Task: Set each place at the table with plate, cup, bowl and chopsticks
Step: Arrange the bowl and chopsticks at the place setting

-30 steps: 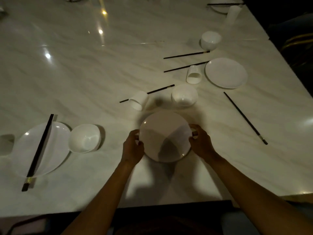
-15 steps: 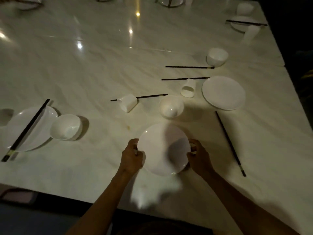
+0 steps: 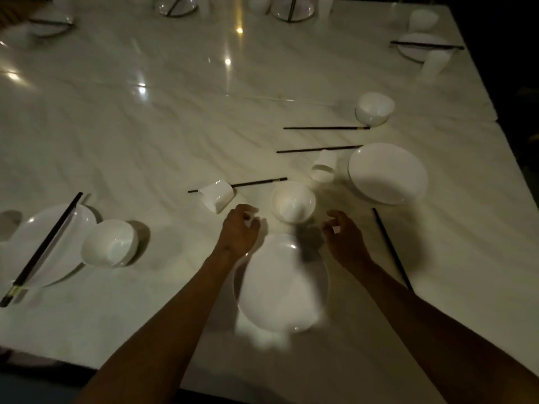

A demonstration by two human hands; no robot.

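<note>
Above the plate (image 3: 281, 287), the left hand (image 3: 238, 232) and right hand (image 3: 344, 239) are held loosely curled and empty, near the bowl (image 3: 293, 202).

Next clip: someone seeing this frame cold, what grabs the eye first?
Two bare forearms reach in from the bottom edge, left hand and right hand hovering with loosely curled fingers above a round white plate near the marble table's front edge. Just beyond them, a white bowl stands upright, flanked by two tipped-over white cups and scattered black chopsticks.
</note>
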